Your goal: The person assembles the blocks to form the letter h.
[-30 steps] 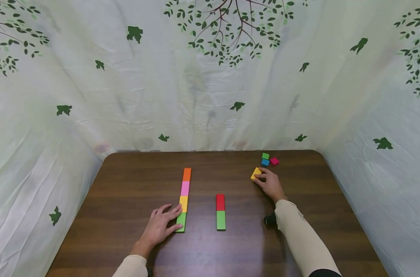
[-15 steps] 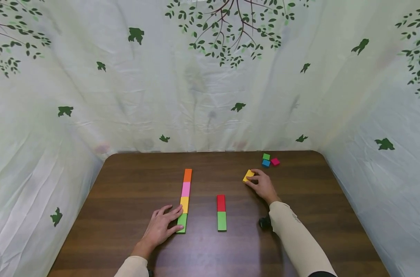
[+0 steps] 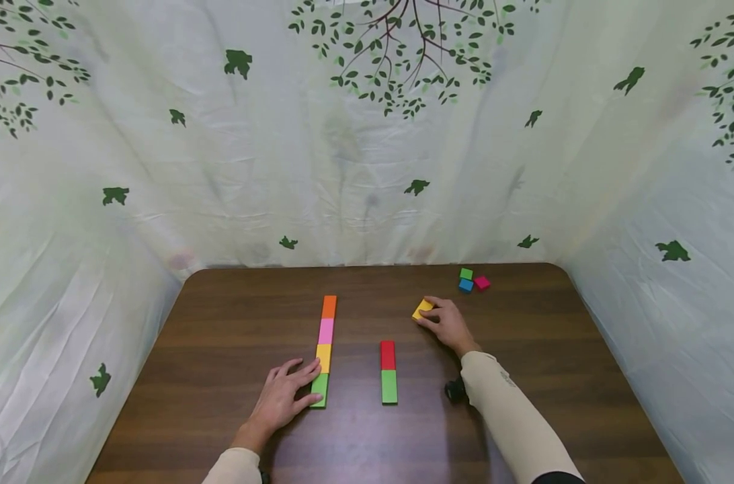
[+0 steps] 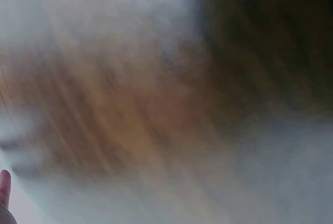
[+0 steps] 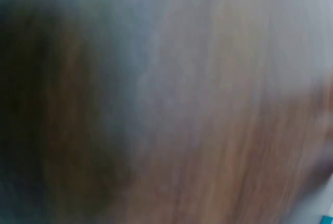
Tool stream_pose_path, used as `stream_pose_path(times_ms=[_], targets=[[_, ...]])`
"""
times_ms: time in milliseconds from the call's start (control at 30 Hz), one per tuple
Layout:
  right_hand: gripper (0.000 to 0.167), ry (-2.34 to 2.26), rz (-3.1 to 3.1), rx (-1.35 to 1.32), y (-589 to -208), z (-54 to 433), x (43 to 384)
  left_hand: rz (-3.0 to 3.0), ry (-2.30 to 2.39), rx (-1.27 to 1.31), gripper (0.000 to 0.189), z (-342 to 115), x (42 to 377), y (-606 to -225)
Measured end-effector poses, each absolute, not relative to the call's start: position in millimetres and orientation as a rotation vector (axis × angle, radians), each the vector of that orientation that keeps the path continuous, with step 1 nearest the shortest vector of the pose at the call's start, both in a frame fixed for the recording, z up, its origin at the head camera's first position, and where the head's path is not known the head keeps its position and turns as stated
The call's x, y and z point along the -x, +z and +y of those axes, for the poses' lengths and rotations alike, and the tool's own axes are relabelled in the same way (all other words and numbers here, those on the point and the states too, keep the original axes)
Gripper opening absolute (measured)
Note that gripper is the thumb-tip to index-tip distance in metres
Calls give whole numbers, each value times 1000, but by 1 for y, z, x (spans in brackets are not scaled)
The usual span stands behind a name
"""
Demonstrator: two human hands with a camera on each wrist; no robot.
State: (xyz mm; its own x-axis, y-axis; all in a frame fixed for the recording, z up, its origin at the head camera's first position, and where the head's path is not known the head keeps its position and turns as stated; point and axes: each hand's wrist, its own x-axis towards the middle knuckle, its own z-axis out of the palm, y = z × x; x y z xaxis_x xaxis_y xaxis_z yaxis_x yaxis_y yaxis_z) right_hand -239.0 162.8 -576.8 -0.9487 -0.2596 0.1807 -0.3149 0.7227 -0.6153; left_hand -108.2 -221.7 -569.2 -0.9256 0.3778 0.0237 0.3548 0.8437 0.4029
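In the head view my right hand point(image 3: 450, 325) pinches a yellow block point(image 3: 423, 309) between thumb and fingers, behind and right of a short row. That row is a red block point(image 3: 388, 355) with a green block point(image 3: 389, 387) at its near end. My left hand point(image 3: 280, 398) rests with spread fingers at the left edge of a longer row. From far to near it has an orange block point(image 3: 329, 306), a pink block point(image 3: 326, 331), a second yellow block point(image 3: 323, 356) and another green block point(image 3: 320, 386). Both wrist views are mostly blurred tabletop.
At the back right of the brown table point(image 3: 252, 302) lie a small green block point(image 3: 466, 273), a blue block point(image 3: 466, 286) and a crimson block point(image 3: 482, 283), close together. A pale curtain point(image 3: 343, 222) with printed leaves and birds hangs behind the table.
My right hand has moved left with the yellow block, away from the small cluster at the back right. My left hand stays at the longer row.
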Motion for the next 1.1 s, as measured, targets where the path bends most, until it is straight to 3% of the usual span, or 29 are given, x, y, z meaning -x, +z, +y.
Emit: stream_pose_path(times_ms=[333, 733, 1100], targets=[[33, 971, -2940, -517, -570, 146, 236, 2964, 621, -595, 63, -223, 108, -569], [25, 902, -2970, -592, -568, 132, 242, 2957, 624, -567, 64, -223, 110, -570], [19, 850, -2869, -822, -567, 127, 244, 2965, 641, -606, 63, -223, 108, -570]])
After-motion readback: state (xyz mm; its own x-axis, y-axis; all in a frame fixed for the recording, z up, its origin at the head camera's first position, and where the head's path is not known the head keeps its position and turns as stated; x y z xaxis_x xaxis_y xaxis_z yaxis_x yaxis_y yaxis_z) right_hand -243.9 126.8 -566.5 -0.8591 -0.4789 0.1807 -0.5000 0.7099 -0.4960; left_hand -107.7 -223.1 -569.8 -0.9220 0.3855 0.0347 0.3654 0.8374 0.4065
